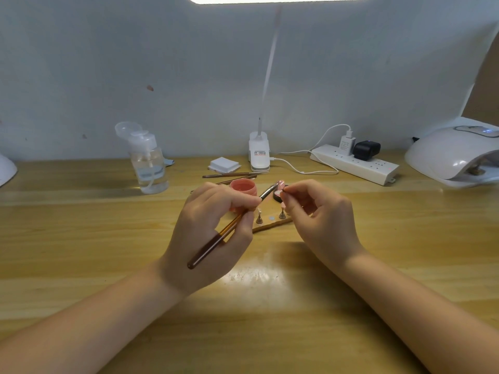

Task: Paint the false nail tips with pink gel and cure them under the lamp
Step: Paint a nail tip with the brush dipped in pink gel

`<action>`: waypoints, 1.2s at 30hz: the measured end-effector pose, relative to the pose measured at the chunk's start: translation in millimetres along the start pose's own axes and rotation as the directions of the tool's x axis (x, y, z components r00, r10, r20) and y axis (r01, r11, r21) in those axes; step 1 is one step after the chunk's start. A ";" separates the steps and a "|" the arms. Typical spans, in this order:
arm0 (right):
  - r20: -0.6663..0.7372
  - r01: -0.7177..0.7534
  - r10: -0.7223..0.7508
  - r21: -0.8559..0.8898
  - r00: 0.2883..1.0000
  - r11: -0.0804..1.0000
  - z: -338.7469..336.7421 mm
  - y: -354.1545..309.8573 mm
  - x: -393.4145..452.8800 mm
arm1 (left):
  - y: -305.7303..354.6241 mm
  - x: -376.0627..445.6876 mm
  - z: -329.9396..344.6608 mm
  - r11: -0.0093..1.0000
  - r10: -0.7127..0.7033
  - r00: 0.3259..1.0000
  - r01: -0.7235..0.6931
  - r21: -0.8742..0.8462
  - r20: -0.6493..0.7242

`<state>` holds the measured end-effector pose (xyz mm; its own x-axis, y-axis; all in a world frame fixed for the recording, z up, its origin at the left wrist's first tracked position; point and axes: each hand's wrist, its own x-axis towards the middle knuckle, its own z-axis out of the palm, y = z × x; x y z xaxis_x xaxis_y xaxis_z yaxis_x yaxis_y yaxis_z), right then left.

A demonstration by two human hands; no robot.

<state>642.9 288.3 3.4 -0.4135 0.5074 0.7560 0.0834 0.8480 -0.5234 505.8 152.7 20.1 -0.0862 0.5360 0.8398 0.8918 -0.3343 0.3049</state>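
Observation:
My left hand (pixel 213 228) grips a brown-handled brush (pixel 216 238), its tip up against a pink nail tip (pixel 281 184). My right hand (pixel 318 220) pinches that nail tip's small stand between thumb and fingertips, above a wooden holder board (pixel 270 225). On the board stand small metal pegs, one (pixel 282 213) with a pink tip, one (pixel 259 217) with a pale tip. The open pink gel pot (pixel 243 187) sits just behind my left hand. The white curing lamp (pixel 453 155) stands at the far right of the wooden table (pixel 108 238).
A clear pump bottle (pixel 148 163) stands back left. A white desk-lamp base (pixel 259 152), a stack of white pads (pixel 224 164) and spare brushes (pixel 232 175) lie behind the pot. A power strip (pixel 353 164) with plugs and a cable runs back right.

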 end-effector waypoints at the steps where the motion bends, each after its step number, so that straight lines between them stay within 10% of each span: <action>1: -0.001 -0.002 0.002 0.005 1.000 1.000 0.5 -0.6 -0.2 | 0.3 0.6 0.4 1.000 -0.008 1.000 0.008 0.007 0.000; 36: 0.012 -0.096 0.095 0.081 0.995 0.992 1.2 -4.7 -1.8 | 15.3 3.1 1.7 0.799 -0.437 0.897 0.423 -0.428 0.071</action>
<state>642.2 283.2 4.1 -0.4148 0.5839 0.6979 0.0487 0.7801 -0.6237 520.0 150.6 26.6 -0.4353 0.6821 0.5876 0.4855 -0.3718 0.7912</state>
